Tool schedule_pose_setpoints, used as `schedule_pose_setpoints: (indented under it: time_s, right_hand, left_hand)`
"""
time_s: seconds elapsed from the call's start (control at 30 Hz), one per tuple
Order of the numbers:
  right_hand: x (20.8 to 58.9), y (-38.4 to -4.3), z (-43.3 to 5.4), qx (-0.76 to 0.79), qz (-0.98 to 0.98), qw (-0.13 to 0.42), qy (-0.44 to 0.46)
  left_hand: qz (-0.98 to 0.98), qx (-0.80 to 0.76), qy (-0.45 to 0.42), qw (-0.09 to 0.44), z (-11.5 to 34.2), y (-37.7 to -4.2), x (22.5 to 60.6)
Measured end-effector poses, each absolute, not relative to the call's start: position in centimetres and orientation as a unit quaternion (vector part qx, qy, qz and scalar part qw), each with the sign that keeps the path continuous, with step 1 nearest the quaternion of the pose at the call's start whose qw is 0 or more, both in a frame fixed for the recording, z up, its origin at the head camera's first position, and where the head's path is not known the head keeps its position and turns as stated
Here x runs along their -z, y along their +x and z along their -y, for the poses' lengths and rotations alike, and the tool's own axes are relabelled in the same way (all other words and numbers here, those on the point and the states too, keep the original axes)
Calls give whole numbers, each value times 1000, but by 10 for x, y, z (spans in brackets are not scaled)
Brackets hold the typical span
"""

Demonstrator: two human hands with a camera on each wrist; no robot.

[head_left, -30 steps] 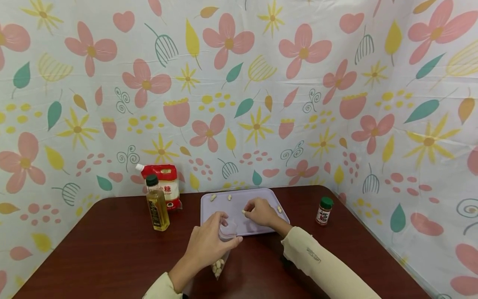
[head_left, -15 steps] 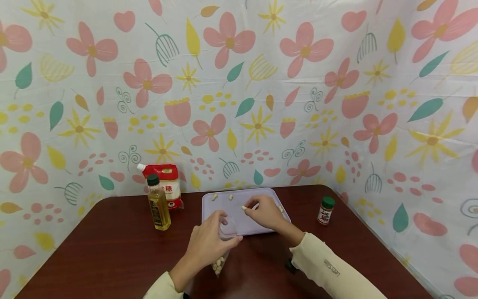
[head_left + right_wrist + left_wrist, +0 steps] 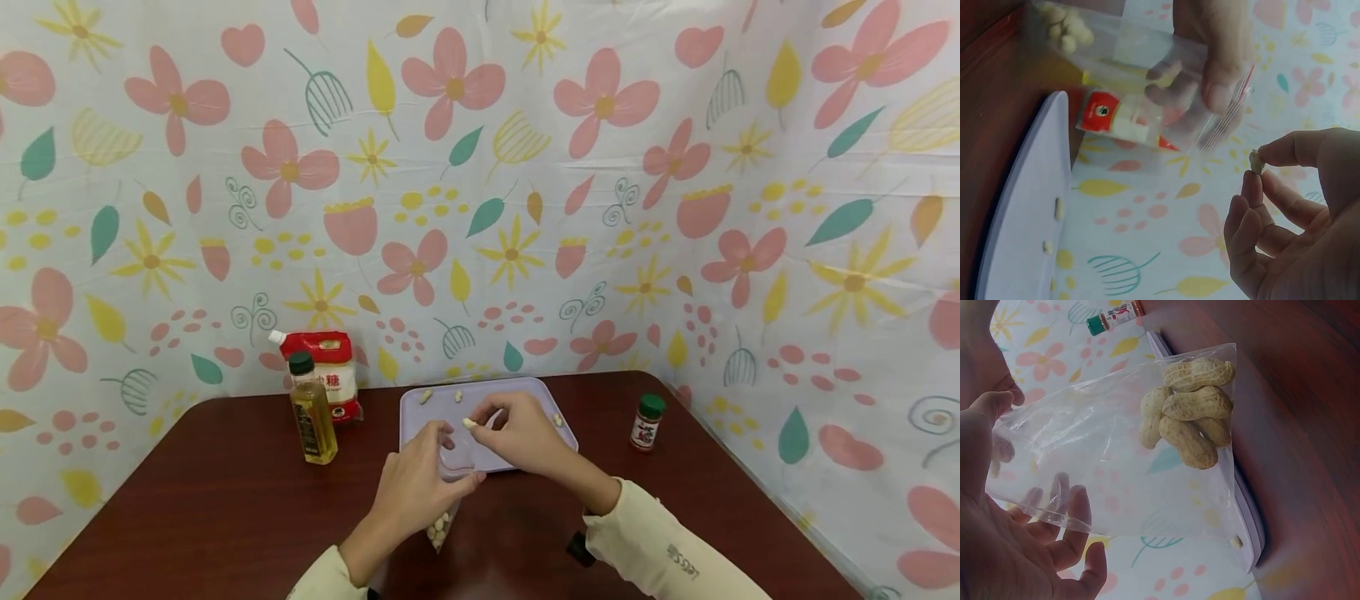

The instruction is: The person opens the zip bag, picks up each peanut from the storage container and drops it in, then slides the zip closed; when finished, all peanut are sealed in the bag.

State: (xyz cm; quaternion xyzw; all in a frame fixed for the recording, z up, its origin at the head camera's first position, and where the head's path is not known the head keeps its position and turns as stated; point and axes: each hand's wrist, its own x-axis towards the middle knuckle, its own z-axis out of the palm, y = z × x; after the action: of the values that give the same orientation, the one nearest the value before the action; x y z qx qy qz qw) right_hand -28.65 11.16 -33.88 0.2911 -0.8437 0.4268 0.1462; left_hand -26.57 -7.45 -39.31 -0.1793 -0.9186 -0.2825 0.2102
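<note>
My left hand [image 3: 412, 492] holds a clear zip bag [image 3: 1097, 450] near its mouth, thumb on one side and fingers on the other. The bag's lower end hangs over the table, with several unshelled peanuts [image 3: 1191, 419] gathered in it. Between thumb and fingertips, my right hand [image 3: 525, 433] pinches a single peanut [image 3: 1257, 162], just right of the bag's mouth and apart from it. Behind both hands lies a lavender tray [image 3: 495, 393]. On it are a peanut [image 3: 426, 396] at the back left, another peanut [image 3: 458, 397] beside that, and a peanut [image 3: 557, 420] at the right.
A bottle of yellow oil [image 3: 313, 417] with a green cap stands at the back left, in front of a red and white sugar pouch [image 3: 337, 375]. At the right is a small green-lidded jar [image 3: 647, 423]. A flowered cloth [image 3: 480, 208] hangs behind the dark wooden table [image 3: 225, 500].
My right hand has lifted slightly from over the tray and moved left toward the bag's mouth, carrying the pinched peanut. My left hand and the bag have stayed nearly still.
</note>
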Motion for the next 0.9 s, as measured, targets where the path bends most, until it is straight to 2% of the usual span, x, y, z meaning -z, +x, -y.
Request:
schedule_pose_setpoints:
  time_s: [0.3,0.9]
  right_hand:
    - [334,-277,-109,-428,832,136,326]
    - [343,-293,-126,-432,849,152,263]
  left_hand:
    - [918,276,-178,222,74,-265,394]
    - [918,281,-182,214,74,-267,392]
